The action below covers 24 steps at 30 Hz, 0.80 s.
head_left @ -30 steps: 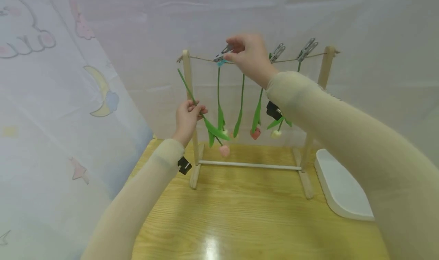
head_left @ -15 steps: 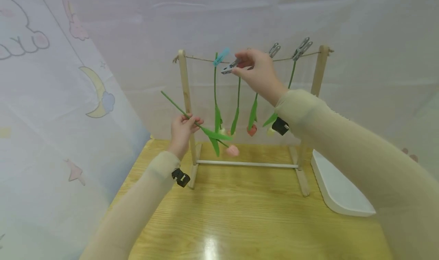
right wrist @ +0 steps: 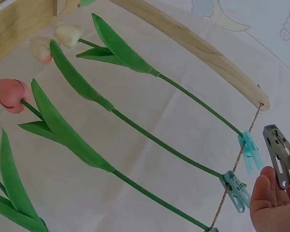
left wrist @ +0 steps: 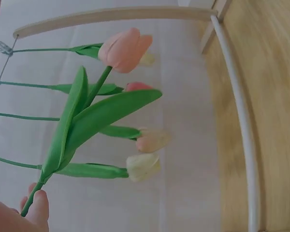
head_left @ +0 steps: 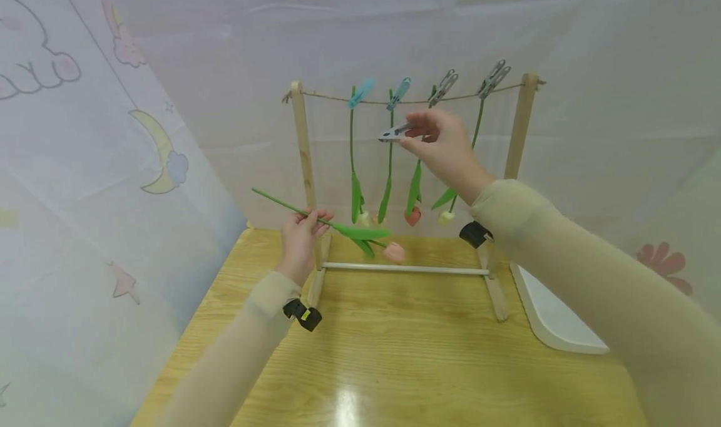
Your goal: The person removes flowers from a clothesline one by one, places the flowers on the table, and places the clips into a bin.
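Observation:
My left hand [head_left: 298, 242] pinches the thin green stem of an artificial pink tulip [head_left: 394, 252], left of the hanging flowers. Its stem slants down to the right, the bloom lower than the free stem end; in the left wrist view, the bloom [left wrist: 123, 50] and two broad leaves show large. Between thumb and fingers my right hand [head_left: 447, 151] holds a grey clothespin [head_left: 390, 135], just below the twine [head_left: 327, 96] in the head view. Several tulips hang upside down from that twine on blue clothespins [head_left: 360, 93] and grey clothespins [head_left: 494, 79].
A wooden stand with two posts [head_left: 304, 158] and a white lower bar [head_left: 405, 268] carries the twine. It stands on a wood-grain table [head_left: 394, 352]. At the right lies a white tray [head_left: 554, 317], partly behind my right sleeve. A printed curtain [head_left: 253, 57] hangs behind.
My right hand has come down and right from the twine with the grey clothespin. My left hand has lowered, and its tulip has swung from steep to nearly level.

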Available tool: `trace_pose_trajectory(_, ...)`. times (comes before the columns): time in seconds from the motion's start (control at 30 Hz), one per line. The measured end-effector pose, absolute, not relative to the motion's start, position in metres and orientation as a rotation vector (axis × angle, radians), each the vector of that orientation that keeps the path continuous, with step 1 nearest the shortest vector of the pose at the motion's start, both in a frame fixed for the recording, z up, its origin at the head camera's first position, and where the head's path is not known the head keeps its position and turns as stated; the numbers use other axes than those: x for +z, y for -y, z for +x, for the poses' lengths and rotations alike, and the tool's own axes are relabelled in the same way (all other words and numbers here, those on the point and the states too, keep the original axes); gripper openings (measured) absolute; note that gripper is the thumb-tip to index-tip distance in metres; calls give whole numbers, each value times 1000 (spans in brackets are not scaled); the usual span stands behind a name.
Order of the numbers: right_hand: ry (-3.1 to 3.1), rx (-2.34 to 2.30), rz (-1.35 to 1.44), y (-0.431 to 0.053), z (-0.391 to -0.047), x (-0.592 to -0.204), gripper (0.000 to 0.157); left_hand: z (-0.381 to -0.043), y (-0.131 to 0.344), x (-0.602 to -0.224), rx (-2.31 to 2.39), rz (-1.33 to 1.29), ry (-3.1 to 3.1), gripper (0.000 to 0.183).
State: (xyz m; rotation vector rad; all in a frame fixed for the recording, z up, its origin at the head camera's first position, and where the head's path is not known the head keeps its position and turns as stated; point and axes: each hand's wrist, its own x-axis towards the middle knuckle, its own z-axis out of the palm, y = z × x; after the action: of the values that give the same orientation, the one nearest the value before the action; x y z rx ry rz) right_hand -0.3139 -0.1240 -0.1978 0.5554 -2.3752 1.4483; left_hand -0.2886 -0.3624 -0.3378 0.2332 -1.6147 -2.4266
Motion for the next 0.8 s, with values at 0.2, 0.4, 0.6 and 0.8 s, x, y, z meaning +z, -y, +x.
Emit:
trace_pose_trajectory(0.2,2356,1443,528,112,-305,-208,35,-280,358,-351,-2456,324,1569,8)
trace_pose_trajectory(0.4,2331,1455,527,101,-300,-219,34,-275,354,-361,-2491,408,1512,3)
trace_pose_trajectory(0.6,2303,1533,509,91,-293,-230,34,-270,350,-374,-2548,404,1456,12)
trace_pose_trajectory(0.8,2287,1512,502,79,-285,-241,36,-266,346,-391,-2551,423,1491,6)
